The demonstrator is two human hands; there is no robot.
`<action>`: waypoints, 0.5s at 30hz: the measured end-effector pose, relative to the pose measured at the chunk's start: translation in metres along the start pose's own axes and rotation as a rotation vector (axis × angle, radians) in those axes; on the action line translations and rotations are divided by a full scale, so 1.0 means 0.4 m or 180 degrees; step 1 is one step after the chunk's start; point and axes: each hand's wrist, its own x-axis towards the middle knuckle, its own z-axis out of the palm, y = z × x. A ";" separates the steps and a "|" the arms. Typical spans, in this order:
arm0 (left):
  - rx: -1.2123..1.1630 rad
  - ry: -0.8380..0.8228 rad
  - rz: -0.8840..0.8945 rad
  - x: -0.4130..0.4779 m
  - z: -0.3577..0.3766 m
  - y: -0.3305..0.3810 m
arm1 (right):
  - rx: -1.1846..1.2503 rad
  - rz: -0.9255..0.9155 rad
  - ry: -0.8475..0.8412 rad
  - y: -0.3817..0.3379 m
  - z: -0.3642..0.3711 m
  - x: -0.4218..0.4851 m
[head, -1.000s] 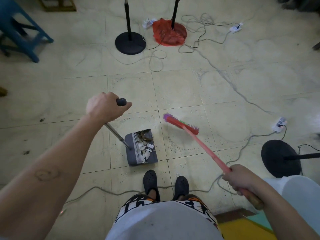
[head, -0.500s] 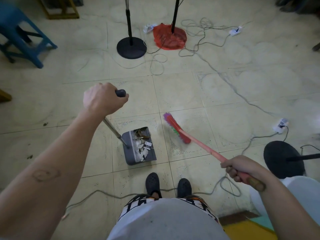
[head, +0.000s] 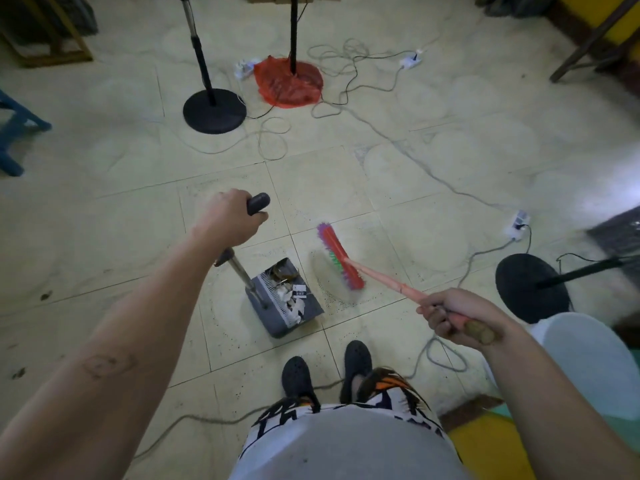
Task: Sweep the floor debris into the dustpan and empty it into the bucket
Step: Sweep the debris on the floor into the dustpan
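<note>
A grey dustpan (head: 277, 315) sits on the tiled floor in front of my feet, with paper scraps and brown debris (head: 289, 284) lying in it. My left hand (head: 230, 220) grips the black top of its long metal handle (head: 239, 270). A red broom head (head: 341, 256) with coloured bristles rests on the floor just right of the pan. My right hand (head: 453, 315) grips the broom's pink stick near its wooden end. A white bucket (head: 588, 362) stands at the lower right, partly hidden behind my right arm.
Two black round stand bases (head: 214, 110) (head: 531, 289) sit on the floor, and a third stand's base lies under a red bag (head: 287, 83). Cables and power strips (head: 517, 223) trail across the tiles. A blue stool (head: 14, 133) stands at the left. My black shoes (head: 299, 377) are just behind the pan.
The broom head has swept left and back toward the dustpan's open side, and my right hand has drawn closer. The view has tilted, so the bucket shows more.
</note>
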 end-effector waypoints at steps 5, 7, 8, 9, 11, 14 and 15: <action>-0.0025 -0.0243 0.0231 0.044 0.031 0.071 | 0.0197 -0.0106 0.0072 -0.014 -0.052 -0.003; 0.0018 -0.0335 0.0281 0.066 0.038 0.100 | 0.0216 -0.0158 0.0126 -0.030 -0.079 0.003; -0.0009 -0.0342 0.0290 0.077 0.043 0.112 | 0.0233 -0.0172 0.0152 -0.040 -0.092 0.010; -0.0043 -0.0339 0.0289 0.089 0.046 0.125 | 0.0261 -0.0183 0.0174 -0.050 -0.105 0.017; -0.0039 -0.0302 0.0324 0.115 0.055 0.166 | 0.0337 -0.0182 0.0190 -0.075 -0.137 0.031; 0.0012 -0.0235 0.0405 0.154 0.062 0.237 | 0.0406 -0.0221 0.0263 -0.110 -0.186 0.049; 0.0045 -0.0232 0.0435 0.170 0.066 0.268 | 0.0391 -0.0236 0.0310 -0.123 -0.206 0.056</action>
